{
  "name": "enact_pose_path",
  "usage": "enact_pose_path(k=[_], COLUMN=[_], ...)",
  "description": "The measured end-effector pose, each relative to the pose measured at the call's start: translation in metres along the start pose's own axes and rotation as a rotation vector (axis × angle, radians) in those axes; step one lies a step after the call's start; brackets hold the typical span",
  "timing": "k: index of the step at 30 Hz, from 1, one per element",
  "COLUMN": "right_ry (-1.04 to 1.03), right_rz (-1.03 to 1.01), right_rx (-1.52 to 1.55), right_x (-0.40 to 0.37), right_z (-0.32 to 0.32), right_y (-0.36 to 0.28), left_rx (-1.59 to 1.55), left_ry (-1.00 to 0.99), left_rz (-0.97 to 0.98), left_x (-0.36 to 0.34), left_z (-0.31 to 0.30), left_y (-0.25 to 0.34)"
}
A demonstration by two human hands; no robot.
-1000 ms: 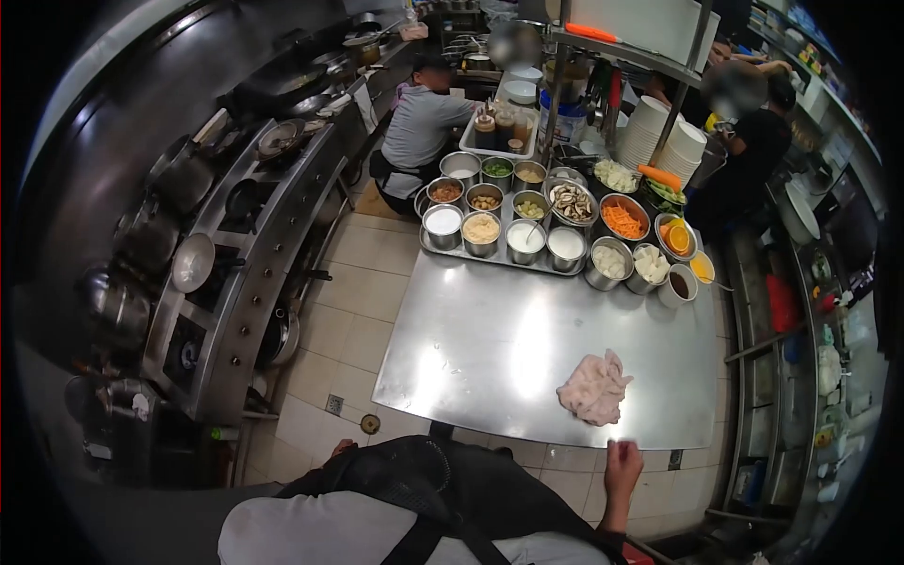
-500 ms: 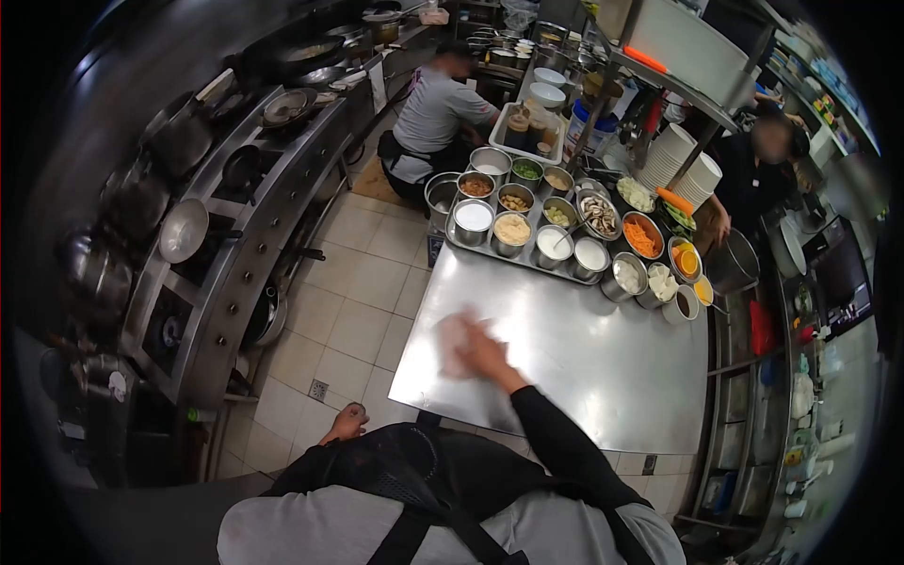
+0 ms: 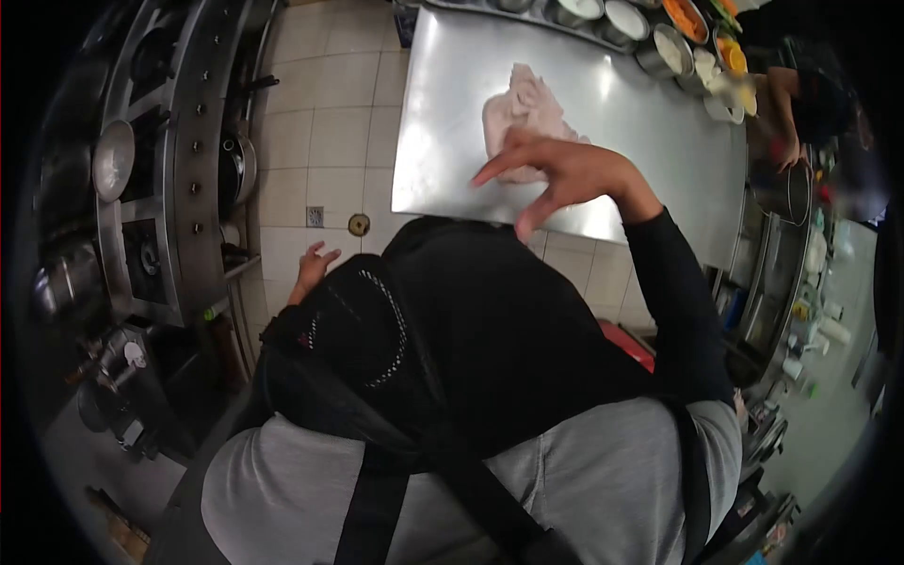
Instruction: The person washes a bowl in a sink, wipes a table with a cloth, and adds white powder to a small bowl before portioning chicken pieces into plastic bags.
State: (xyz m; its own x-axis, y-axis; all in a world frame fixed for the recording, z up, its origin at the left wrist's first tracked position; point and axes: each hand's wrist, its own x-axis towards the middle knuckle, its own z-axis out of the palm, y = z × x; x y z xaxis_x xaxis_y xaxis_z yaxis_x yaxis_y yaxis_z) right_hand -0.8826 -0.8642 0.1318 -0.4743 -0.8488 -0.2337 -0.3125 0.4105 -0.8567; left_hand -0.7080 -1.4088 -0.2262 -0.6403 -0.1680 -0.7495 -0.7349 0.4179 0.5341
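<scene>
A crumpled pale pink cloth (image 3: 529, 102) lies on the stainless steel table (image 3: 438, 89), near its left side. My right hand (image 3: 574, 172) hovers by the table's near edge with thumb and fingers spread and nothing between them. Its fingers overlap the lower part of the cloth in this view. Out to the left of my body, over the tiled floor, my left hand (image 3: 314, 267) hangs empty with its fingers loosely apart.
Metal containers of food, among them shredded carrot (image 3: 686, 19) and orange slices (image 3: 733, 56), line the table's far side. To the left runs a stove (image 3: 193, 151) with a pan (image 3: 114, 160). Another person's hand (image 3: 789, 151) shows at the right beside a metal pot (image 3: 786, 193).
My right hand has let go of the cloth and drawn back toward me, fingers spreading. The left hand's fingers have loosened apart. The camera has tilted down toward my body.
</scene>
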Motion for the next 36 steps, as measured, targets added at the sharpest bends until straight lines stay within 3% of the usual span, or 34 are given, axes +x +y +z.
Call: enact_pose_path(k=[1, 2, 3, 4, 7, 8, 9, 10, 11, 12, 13, 16, 18, 20, 23, 25, 27, 28, 30, 31, 32, 33, 36], right_ry=[0.006, -0.138, -0.279, -0.251, -0.245, -0.279, -0.186, 0.059, 0.191, 0.397, 0.509, 0.559, 0.543, 0.855, 0.994, 0.844, 0.791, 0.762, 0.449, 0.482, 0.514, 0.679, 1.153], right_rz=[0.006, 0.055, 0.103, 0.114, 0.086, 0.208, 0.291, 0.280, 0.456, 0.663, 0.677, 0.499, 0.501, 0.687, 0.763, 0.731, 0.483, 0.304, -0.039, -0.056, -0.073, 0.074, 0.604], right_rx=[0.004, 0.086, 0.155, 0.170, 0.204, 0.197, 0.129, -0.002, -0.218, -0.293, -0.548, -0.344, -0.364, -0.269, -0.338, -0.350, -0.476, -0.251, -0.416, -0.396, -0.376, -0.391, -0.311], right_x=[0.011, 0.023, 0.030, 0.032, 0.029, 0.029, 0.026, 0.021, 0.017, 0.007, -0.002, -0.015, -0.029, -0.040, -0.002, 0.060, 0.102, 0.108, 0.083, 0.061, 0.026, -0.011, -0.144], right_z=[0.011, 0.019, 0.022, 0.023, 0.043, 0.029, 0.014, 0.021, 0.015, 0.001, 0.000, 0.016, -0.003, -0.027, -0.057, -0.040, 0.026, 0.065, 0.111, 0.117, 0.119, 0.123, 0.119], right_y=[-0.010, -0.026, -0.036, -0.028, -0.007, -0.021, -0.026, 0.020, 0.057, 0.044, 0.054, 0.093, 0.138, 0.195, 0.192, 0.176, 0.125, 0.113, 0.081, 0.079, 0.087, 0.101, 0.164], left_rx=[0.160, 0.306, 0.260, 0.209, 0.048, -0.017, 0.192, 0.266, 0.231, 0.208, 0.186, 0.167, 0.162, 0.091, -0.080, 0.005, 0.047, 0.647, 1.069, 0.860, 0.624, 0.417, 0.427], left_ry=[0.093, 0.206, 0.173, 0.144, 0.022, 0.036, 0.092, 0.115, 0.067, 0.060, 0.053, 0.008, 0.006, 0.061, 0.033, 0.037, 0.035, -0.079, 0.223, 0.042, -0.104, -0.197, -0.217], left_rz=[0.036, 0.098, 0.054, 0.019, 0.195, 0.173, 0.033, 0.046, -0.045, -0.043, -0.052, -0.041, -0.038, -0.038, -0.015, -0.033, -0.113, 0.275, 0.746, 0.620, 0.464, 0.296, 0.329], left_x=[0.006, 0.022, 0.000, -0.039, 0.003, 0.011, -0.016, -0.010, -0.021, -0.019, -0.024, -0.031, -0.025, -0.030, 0.004, -0.005, -0.024, 0.041, 0.027, 0.032, 0.060, 0.033, 0.040], left_z=[0.001, 0.000, -0.003, -0.007, -0.007, 0.002, 0.002, 0.005, 0.006, 0.008, 0.008, 0.007, 0.006, 0.006, 0.011, 0.012, 0.010, 0.024, 0.032, 0.032, 0.032, 0.020, 0.029], left_y=[-0.015, -0.020, 0.022, 0.072, 0.017, 0.001, 0.032, 0.027, 0.045, 0.048, 0.057, 0.070, 0.066, 0.074, 0.028, 0.039, 0.076, 0.001, 0.027, 0.035, 0.006, 0.046, 0.048])
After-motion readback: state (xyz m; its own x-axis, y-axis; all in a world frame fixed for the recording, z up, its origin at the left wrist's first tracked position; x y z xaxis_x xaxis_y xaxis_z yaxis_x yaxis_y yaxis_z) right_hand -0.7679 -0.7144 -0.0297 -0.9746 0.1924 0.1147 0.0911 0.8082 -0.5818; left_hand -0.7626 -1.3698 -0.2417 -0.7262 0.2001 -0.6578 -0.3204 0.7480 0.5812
